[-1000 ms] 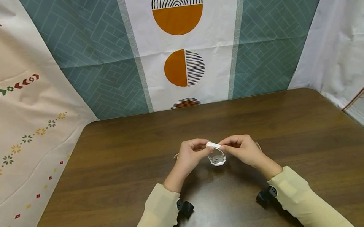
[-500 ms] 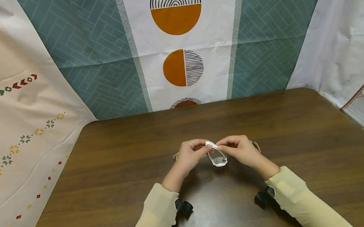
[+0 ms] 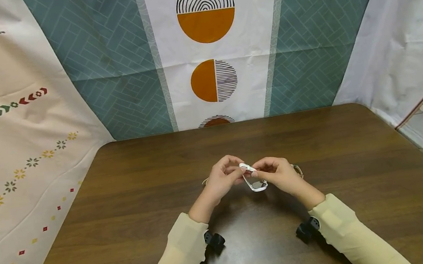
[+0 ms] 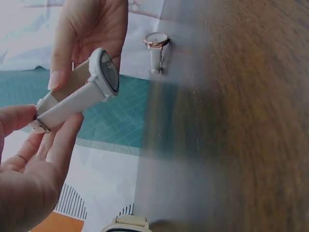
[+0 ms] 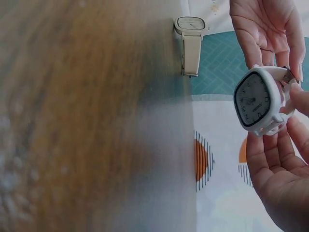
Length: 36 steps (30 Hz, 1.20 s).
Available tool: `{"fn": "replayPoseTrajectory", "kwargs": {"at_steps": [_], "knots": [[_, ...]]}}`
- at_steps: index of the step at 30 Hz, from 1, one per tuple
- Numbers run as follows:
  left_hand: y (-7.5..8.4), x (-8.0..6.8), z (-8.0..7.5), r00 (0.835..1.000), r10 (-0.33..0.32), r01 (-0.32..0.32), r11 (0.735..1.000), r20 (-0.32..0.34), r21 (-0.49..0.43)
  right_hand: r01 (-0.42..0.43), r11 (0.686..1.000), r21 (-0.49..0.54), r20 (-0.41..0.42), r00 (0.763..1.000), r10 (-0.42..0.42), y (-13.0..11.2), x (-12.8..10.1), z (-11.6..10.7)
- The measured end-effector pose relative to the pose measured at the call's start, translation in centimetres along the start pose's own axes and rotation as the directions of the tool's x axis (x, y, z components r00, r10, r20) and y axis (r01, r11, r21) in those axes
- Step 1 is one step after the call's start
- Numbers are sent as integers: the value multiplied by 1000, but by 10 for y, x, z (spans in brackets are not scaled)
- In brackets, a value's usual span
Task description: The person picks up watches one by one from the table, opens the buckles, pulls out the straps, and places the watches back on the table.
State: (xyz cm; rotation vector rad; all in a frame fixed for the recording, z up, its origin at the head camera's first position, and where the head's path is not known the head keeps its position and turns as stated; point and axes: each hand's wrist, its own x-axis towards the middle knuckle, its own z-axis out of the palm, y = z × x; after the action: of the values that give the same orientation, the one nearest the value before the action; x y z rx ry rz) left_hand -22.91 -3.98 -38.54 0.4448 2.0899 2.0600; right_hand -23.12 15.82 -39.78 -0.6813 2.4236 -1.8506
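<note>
A white wristwatch with a dark-rimmed, squarish face hangs above the table, its strap closed into a loop and the case lowest. My left hand pinches the strap near the metal buckle between thumb and fingers. On the other side of the strap, my right hand grips it, thumb against the band. In the left wrist view the right hand's fingers are partly behind the strap. The dial shows in the right wrist view; fingers cover part of the buckle there.
A cream watch stands on the table beyond my left hand. Beyond my right hand stands a rose-gold watch with a white strap. The brown wooden table meets patterned curtains at its back and sides.
My right hand has shifted slightly left, closer to the left hand. The watch has tilted, its case swinging a little to the right. The left hand's fingers have risen slightly.
</note>
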Motion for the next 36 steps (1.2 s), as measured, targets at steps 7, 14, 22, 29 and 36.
{"fn": "replayPoseTrajectory", "kwargs": {"at_steps": [7, 14, 22, 29, 36], "knots": [[-1, 1, 1, 999, 9, -9, 1000, -48, 3, -3, 1000, -18, -4, 1000, 3, 0, 0, 1], [0, 0, 2, 998, 24, -20, 997, -57, 78, -12, 1000, -1, 2, 1000, 12, 0, 0, 3], [-2, 0, 6, 997, 64, -58, 992, -51, 113, 7, 999, -37, -7, 1000, -7, -1, 0, 5], [-1, -1, 10, 993, 91, -77, 983, -80, 164, -28, 995, -94, -42, 999, 24, -4, 0, 6], [0, -1, 14, 987, 86, -73, 992, -138, 100, -10, 995, -97, -46, 999, 6, -6, 0, 6]]}}
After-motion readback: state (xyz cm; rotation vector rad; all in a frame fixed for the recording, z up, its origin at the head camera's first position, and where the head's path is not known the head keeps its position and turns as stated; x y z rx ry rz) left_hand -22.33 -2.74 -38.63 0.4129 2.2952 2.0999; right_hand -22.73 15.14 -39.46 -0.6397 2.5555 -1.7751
